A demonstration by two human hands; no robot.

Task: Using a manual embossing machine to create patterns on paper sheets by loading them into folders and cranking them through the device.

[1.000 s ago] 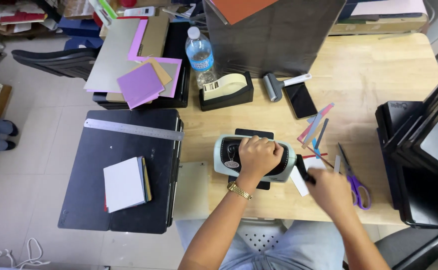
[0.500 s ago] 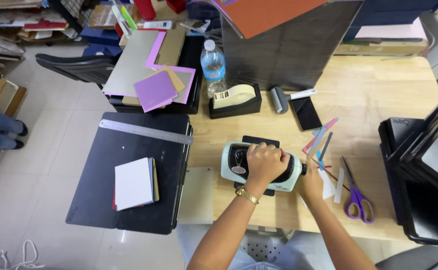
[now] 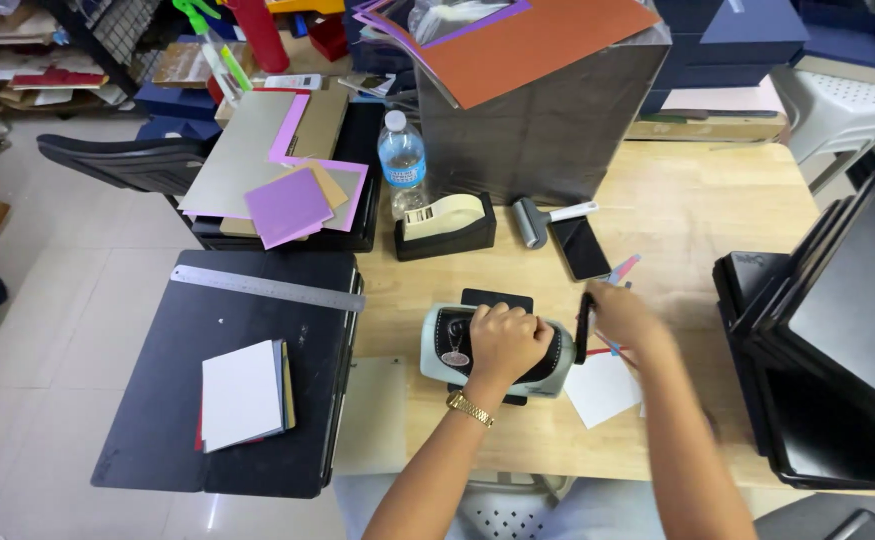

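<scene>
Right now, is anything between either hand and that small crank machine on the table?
Nothing visible. The left hand rests on top of the grey machine, and the right hand is at the black crank handle on its side.

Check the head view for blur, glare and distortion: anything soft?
Head view: the right hand and forearm are smeared by motion blur at the black crank handle; the left hand, resting on the pale green tabletop die-cutting machine, is sharp. Lighting is even and soft with faint shadows. Mild glare shows on the long steel ruler. Wide-angle distortion bends the light wooden table near the frame edges.
</scene>
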